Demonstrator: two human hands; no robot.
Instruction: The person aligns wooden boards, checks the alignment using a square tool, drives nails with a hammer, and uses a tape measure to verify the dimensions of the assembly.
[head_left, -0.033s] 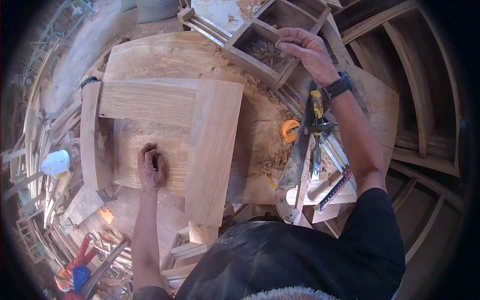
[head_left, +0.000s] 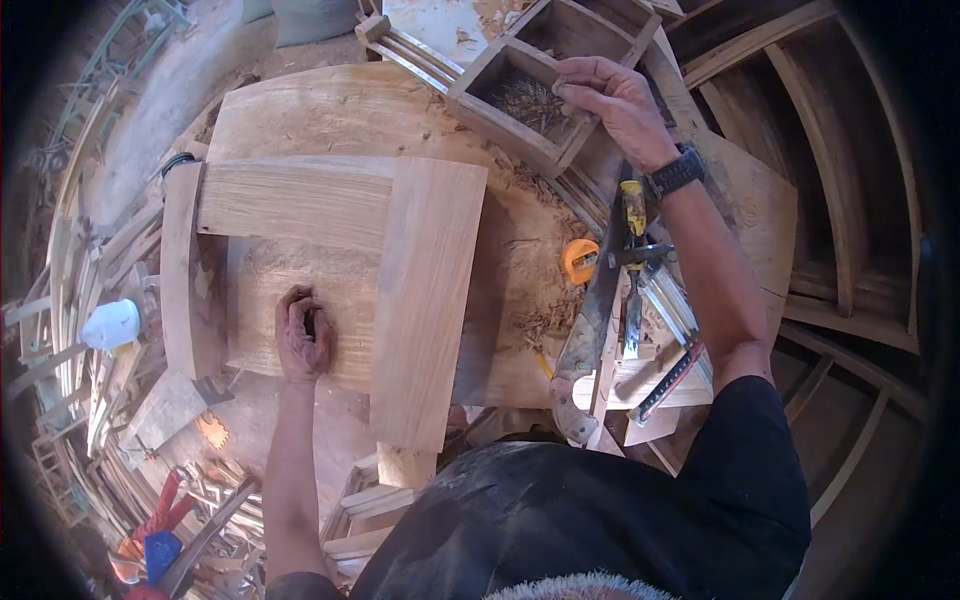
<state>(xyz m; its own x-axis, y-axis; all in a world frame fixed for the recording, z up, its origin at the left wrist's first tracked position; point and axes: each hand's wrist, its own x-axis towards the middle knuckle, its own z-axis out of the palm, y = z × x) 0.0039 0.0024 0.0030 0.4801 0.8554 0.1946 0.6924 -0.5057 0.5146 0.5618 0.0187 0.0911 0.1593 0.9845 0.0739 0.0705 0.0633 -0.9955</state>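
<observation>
My right hand is over the near compartment of a wooden nail box, its thumb and forefinger pinched together. Whatever lies between those fingertips is too small to make out. A heap of thin nails fills part of that compartment. My left hand is curled inside the opening of a wooden frame, above a pale board. A dark gap shows between its thumb and fingers, and its contents are hidden. The frame's boards lie on a broad wooden worktop.
Right of the frame lie an orange tape measure, a handsaw, a hammer and a yellow-handled chisel. A white jug stands among wood strips at left. Dark wooden framing rises at the right.
</observation>
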